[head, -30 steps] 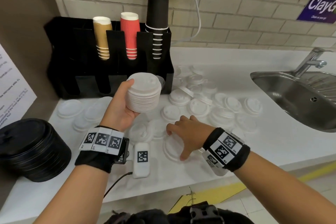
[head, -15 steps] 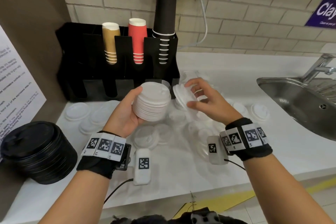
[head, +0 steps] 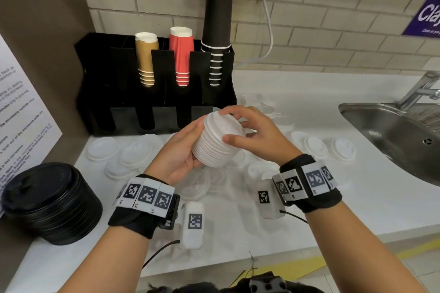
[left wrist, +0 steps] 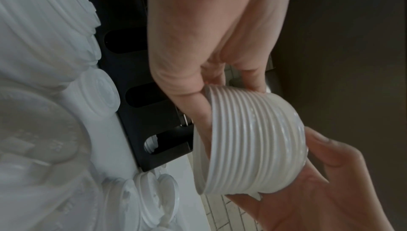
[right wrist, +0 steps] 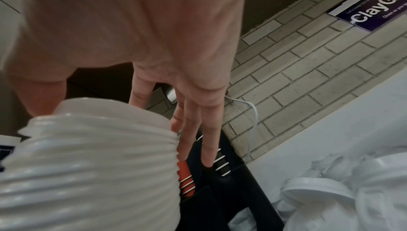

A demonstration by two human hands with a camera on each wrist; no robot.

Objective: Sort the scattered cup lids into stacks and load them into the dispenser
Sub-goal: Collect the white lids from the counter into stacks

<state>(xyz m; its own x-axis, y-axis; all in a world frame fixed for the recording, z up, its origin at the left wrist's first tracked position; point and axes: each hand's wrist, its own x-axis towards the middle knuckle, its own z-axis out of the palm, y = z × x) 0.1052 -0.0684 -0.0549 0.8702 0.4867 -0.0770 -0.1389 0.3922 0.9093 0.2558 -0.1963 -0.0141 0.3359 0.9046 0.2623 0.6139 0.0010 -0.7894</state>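
My left hand (head: 182, 152) grips a stack of white lids (head: 215, 144) from the side, tilted to the right, above the counter in front of the black dispenser (head: 154, 83). My right hand (head: 252, 134) holds the stack's top lid, thumb on its face and fingers curled over its far rim. In the left wrist view the stack (left wrist: 253, 139) sits between my left hand (left wrist: 209, 46) and the right hand (left wrist: 326, 182). The right wrist view shows the stack (right wrist: 88, 165) against my right fingers (right wrist: 209, 139). Several loose white lids (head: 316, 147) lie scattered on the counter.
The dispenser holds tan (head: 145, 59), red (head: 182, 54) and black cups (head: 217, 31) in its upper slots. A stack of black lids (head: 50, 202) stands at the left front. A steel sink (head: 392, 140) with a tap (head: 419, 88) is at the right. A wall panel borders the left.
My right hand lifted a white lid off the counter and brought it onto the top of the stack. The left hand tilted the stack toward the right hand.
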